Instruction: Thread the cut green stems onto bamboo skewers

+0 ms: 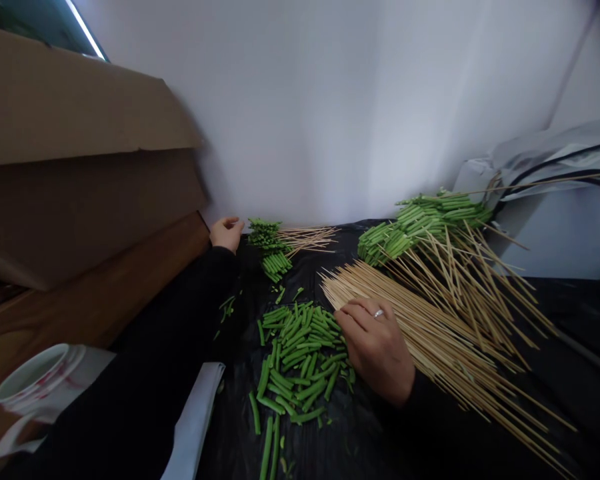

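My right hand (375, 347) rests palm down at the near end of a fan of bare bamboo skewers (430, 320), fingers curled onto the sticks; a ring shows on one finger. Just left of it lies a loose heap of cut green bean pieces (297, 353) on black plastic sheeting (340, 433). My left hand (226, 233) reaches far back toward the wall, fingers curled, beside a small pile of skewers loaded with green pieces (270, 247). Whether it holds anything I cannot make out.
A bigger stack of loaded skewers (420, 223) lies at the back right, against a white plastic-covered box (555, 200). Cardboard boxes (80, 153) stand at the left on a wooden ledge. A white mug (35, 380) sits at the near left. A white wall runs behind.
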`<action>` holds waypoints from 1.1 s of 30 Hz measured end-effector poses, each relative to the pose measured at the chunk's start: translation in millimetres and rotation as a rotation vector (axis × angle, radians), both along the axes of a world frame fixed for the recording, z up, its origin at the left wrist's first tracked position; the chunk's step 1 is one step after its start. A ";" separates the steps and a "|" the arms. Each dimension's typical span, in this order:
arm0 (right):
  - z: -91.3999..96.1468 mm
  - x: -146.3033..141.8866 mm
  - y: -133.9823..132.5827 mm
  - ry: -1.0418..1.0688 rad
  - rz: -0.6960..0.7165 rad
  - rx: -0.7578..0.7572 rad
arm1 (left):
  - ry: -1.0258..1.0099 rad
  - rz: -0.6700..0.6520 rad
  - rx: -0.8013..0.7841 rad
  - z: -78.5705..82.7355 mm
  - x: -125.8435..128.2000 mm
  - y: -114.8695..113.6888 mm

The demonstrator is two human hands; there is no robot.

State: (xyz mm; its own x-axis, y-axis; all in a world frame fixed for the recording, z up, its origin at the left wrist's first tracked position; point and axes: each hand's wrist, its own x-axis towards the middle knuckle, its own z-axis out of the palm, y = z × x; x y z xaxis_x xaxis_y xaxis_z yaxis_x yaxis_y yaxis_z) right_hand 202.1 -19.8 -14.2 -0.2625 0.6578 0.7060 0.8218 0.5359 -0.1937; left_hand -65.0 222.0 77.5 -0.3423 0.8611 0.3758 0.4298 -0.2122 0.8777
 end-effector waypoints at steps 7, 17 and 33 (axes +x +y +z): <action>10.6 17.4 6.9 -0.051 -0.122 0.046 | -0.047 -0.336 -0.129 -51.8 14.6 -112.5; 20.7 58.6 23.0 -0.143 -0.403 0.011 | 0.444 -0.397 0.094 -97.3 31.0 -157.4; 7.5 46.9 23.2 -0.252 -0.236 -0.350 | 0.479 -0.453 0.068 -102.8 31.3 -159.2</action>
